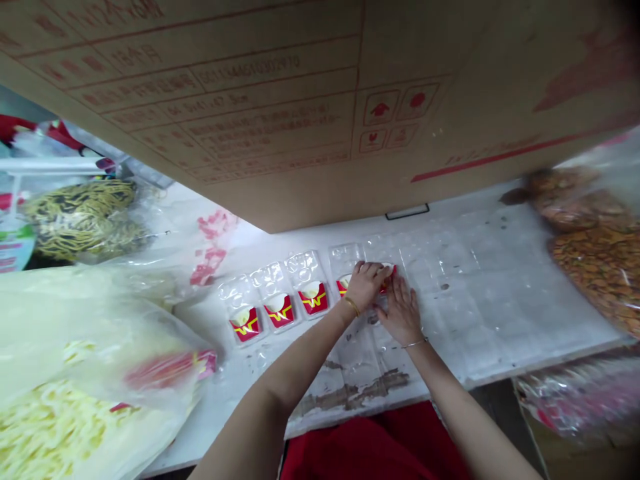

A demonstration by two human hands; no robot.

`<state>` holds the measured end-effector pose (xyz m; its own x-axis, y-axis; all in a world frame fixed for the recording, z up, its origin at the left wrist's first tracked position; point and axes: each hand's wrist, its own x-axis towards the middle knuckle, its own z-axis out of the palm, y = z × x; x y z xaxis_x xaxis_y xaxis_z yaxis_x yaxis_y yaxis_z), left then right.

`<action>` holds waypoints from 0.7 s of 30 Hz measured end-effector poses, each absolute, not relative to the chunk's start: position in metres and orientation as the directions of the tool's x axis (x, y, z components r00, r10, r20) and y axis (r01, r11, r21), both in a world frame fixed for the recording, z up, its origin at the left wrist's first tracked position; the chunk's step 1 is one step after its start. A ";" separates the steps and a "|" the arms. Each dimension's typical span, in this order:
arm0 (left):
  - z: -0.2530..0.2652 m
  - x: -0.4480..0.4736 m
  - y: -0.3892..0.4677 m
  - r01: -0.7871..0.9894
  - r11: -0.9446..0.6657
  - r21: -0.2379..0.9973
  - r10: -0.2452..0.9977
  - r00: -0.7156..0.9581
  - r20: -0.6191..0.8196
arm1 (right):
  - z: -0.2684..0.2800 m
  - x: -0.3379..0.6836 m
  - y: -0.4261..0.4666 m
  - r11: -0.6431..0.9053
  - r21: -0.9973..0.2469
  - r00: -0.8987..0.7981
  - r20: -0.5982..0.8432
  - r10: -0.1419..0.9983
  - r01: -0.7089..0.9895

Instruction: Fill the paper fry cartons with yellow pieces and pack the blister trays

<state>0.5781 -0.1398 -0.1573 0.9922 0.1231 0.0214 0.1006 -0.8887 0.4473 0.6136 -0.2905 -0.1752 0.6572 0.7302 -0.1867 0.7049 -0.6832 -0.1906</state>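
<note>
My left hand bends its fingers over a small red fries carton in a clear plastic blister tray, mostly hidden beneath the hand. My right hand lies beside it with fingers stretched out, its fingertips touching the carton's right side. Just left of my left hand, a partly covered red carton sits in its own clear tray. Farther left, a row of red cartons with a yellow mark, such as this one, rests in clear trays with raised lids.
A tall cardboard box stands behind the trays. To the right, empty clear trays cover the white table. A bag of pale yellow pieces sits left, near bagged yellowish strands. Bags of orange-brown pieces lie right.
</note>
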 end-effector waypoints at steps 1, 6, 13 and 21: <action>-0.154 0.563 -0.144 0.141 -0.890 0.434 0.169 0.985 0.026 | -0.176 0.614 -0.291 -0.681 -0.185 0.652 -0.200 0.732 0.708; -0.153 0.492 -0.160 0.226 -0.928 0.297 0.202 0.973 -0.108 | -0.179 0.610 -0.290 -0.694 -0.178 0.661 -0.212 0.720 0.698; -0.179 0.486 -0.152 0.174 -0.941 0.289 0.130 0.977 -0.167 | -0.173 0.610 -0.277 -0.758 -0.116 0.690 -0.344 0.637 0.642; -0.146 0.465 -0.168 0.204 -0.952 0.229 0.191 0.978 -0.080 | -0.181 0.616 -0.298 -0.706 -0.266 0.646 -0.286 0.708 0.656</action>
<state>0.4647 -0.1677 -0.1460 0.9784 0.1905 -0.0801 0.2041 -0.9517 0.2295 0.6162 -0.2981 -0.1807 0.6459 0.7077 -0.2863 0.6562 -0.7063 -0.2656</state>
